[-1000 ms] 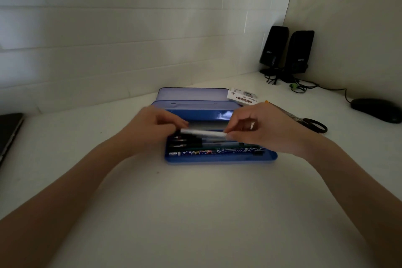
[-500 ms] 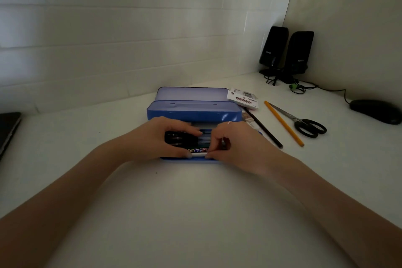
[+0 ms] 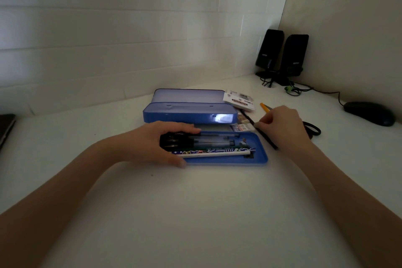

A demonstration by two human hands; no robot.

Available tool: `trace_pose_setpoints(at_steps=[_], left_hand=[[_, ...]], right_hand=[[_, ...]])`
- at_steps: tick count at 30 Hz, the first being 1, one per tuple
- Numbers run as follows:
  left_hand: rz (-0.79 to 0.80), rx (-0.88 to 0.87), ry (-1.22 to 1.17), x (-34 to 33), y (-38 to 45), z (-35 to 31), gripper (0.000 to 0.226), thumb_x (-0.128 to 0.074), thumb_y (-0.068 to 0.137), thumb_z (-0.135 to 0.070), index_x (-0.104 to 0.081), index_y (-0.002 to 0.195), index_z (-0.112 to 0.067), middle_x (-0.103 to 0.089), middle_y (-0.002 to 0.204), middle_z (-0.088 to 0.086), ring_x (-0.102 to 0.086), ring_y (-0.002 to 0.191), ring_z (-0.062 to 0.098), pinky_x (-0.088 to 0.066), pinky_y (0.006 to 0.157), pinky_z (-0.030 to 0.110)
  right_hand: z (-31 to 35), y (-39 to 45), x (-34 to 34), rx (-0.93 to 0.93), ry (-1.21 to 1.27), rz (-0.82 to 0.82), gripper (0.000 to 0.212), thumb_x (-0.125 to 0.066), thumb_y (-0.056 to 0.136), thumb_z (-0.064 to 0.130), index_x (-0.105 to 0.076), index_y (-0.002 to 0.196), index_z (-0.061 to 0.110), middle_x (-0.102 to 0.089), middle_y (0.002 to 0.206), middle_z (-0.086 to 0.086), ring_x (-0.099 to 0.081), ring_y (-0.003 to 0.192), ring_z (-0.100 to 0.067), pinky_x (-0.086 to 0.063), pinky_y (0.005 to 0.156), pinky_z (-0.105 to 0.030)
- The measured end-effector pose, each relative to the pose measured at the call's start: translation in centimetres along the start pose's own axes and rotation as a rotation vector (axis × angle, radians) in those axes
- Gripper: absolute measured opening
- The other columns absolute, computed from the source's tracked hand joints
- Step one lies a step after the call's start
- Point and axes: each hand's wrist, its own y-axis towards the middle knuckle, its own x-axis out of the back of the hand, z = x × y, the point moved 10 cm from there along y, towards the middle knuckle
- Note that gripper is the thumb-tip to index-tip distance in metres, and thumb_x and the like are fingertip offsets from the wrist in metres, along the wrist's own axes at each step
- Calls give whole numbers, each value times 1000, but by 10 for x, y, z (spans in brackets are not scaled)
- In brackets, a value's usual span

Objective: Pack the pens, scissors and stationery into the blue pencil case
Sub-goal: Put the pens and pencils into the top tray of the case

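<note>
On the desk stood two black speakers (image 3: 281, 54), one mouse (image 3: 369, 113), one blue pencil case (image 3: 258, 159), one sticky-note pack (image 3: 239, 100), one pair of scissors (image 3: 313, 129), two hands.

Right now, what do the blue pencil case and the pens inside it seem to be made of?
The blue pencil case looks like thin painted metal, perhaps hard plastic: smooth and glossy, with a bright glare patch on its upper tray. The pens seem clear plastic with black caps, since their barrels look see-through.
</note>
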Motion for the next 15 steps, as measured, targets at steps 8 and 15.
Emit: trace_pose_setpoints(at_steps=[8, 15], left_hand=[[-53, -11, 46, 0, 1, 4, 74, -81, 60, -42, -44, 123, -54, -43, 129, -31, -42, 118, -11, -32, 95, 7], [-83, -42, 91, -5, 2, -4, 70, -79, 55, -53, -46, 117, -53, -47, 123, -31, -45, 115, -11, -34, 94, 4]], right_hand=[[7, -5, -1, -27, -164, 18, 15, -64, 82, 13, -70, 93, 4, -68, 88, -12, -64, 76, -24, -55, 70, -35], [-3, -1, 7, -80, -36, -4, 15, -70, 76, 13, -72, 89, 5, -70, 87, -10, -63, 78, -22, -53, 68, -32]])
